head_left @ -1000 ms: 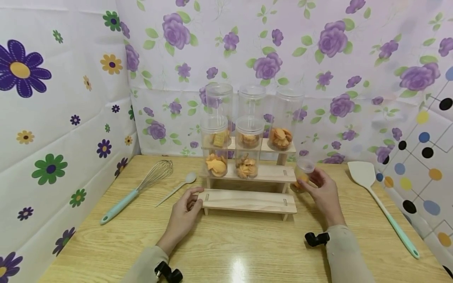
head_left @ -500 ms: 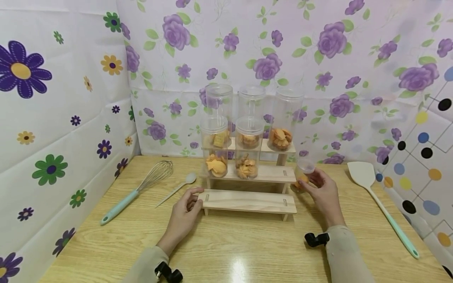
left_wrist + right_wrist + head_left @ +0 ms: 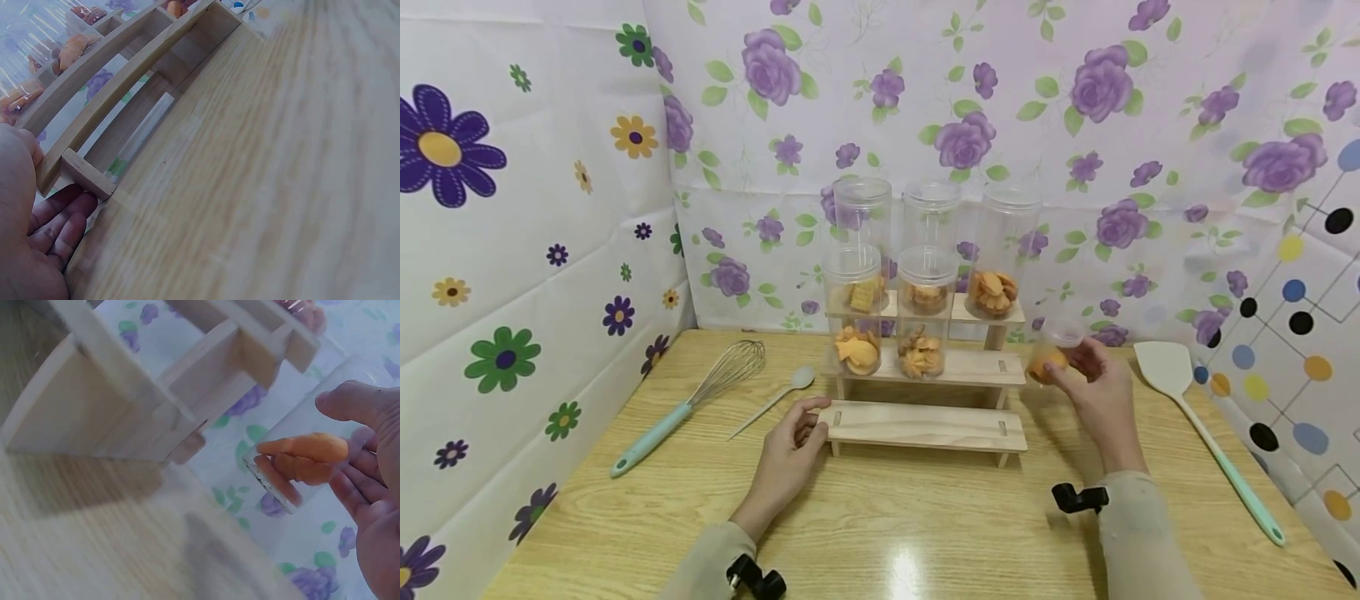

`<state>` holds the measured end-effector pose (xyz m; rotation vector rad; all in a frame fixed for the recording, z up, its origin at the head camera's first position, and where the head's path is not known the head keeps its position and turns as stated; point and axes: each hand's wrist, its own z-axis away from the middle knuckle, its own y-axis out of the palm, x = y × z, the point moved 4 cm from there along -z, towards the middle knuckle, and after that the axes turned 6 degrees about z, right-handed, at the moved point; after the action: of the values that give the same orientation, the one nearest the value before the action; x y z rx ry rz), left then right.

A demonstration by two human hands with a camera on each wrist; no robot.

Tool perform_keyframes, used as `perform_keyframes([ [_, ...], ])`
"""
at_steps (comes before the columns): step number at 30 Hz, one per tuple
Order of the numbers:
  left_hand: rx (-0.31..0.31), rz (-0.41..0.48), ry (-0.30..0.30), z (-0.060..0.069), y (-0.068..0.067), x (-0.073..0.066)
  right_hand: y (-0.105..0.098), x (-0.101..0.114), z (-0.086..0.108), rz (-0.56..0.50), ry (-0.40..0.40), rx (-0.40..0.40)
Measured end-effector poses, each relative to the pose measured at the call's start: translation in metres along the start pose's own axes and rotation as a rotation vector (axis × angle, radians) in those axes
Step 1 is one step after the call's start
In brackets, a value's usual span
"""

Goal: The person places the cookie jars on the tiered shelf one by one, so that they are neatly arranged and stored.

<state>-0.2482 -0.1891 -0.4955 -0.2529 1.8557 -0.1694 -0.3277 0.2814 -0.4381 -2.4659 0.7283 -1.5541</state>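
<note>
My right hand (image 3: 1107, 402) grips a clear plastic jar (image 3: 1051, 358) with orange biscuits in its bottom. The jar is tilted and off the table, to the right of a three-step wooden display rack (image 3: 925, 427). In the right wrist view the thumb and fingers (image 3: 365, 465) hold the jar from opposite sides. My left hand (image 3: 788, 457) holds the left end of the rack's lowest board, thumb over it and fingers under it in the left wrist view. Two jars (image 3: 922, 333) of biscuits stand on the middle step, several more (image 3: 994, 275) on the top step.
A whisk (image 3: 700, 392) with a mint handle and a small pale spoon (image 3: 790, 387) lie left on the wooden table (image 3: 910, 517). A white-bladed spatula (image 3: 1195, 417) lies on the right. Flowered cloths (image 3: 880, 50) enclose the back and sides.
My right hand has lifted the jar off the table, up and slightly right, and it now leans. My left hand keeps its place on the rack.
</note>
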Motion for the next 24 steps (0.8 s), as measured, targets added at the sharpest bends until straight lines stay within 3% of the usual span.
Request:
perform_keyframes([
  [7,0.000,0.017,0.018,0.001,0.000,-0.001,-0.008,0.016,-0.001,-0.015,-0.019,-0.023],
  [14,-0.008,0.035,0.017,0.001,0.000,-0.001,-0.017,0.046,-0.005,-0.079,-0.104,-0.080],
  [24,-0.006,0.035,0.013,0.002,0.000,-0.001,-0.017,0.084,-0.005,-0.156,-0.187,-0.075],
])
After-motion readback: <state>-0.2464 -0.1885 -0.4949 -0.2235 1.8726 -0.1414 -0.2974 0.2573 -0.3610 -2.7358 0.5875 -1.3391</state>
